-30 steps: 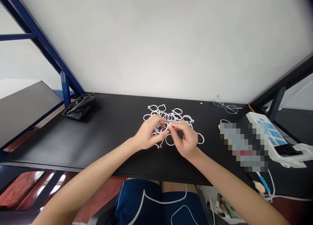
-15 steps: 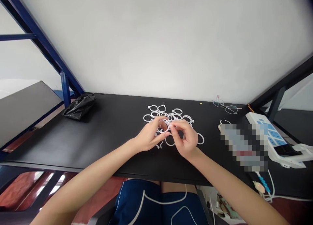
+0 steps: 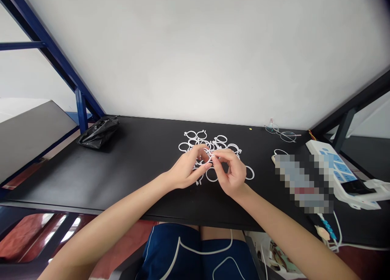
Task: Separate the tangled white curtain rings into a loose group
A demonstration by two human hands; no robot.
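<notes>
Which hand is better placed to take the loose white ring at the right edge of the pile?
Probably the right hand: it sits beside that white plastic ring, while the left hand is across the pile.

The left hand [image 3: 187,169] and right hand [image 3: 233,175] nearly meet, fingers curled inward, their grips apparently pinched.

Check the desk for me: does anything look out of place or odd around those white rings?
The white plastic rings lie in a tangled, overlapping heap at the left hand and right hand, not spread apart. A pixelated patch on the black desk hides that spot, so I cannot judge it.
</notes>
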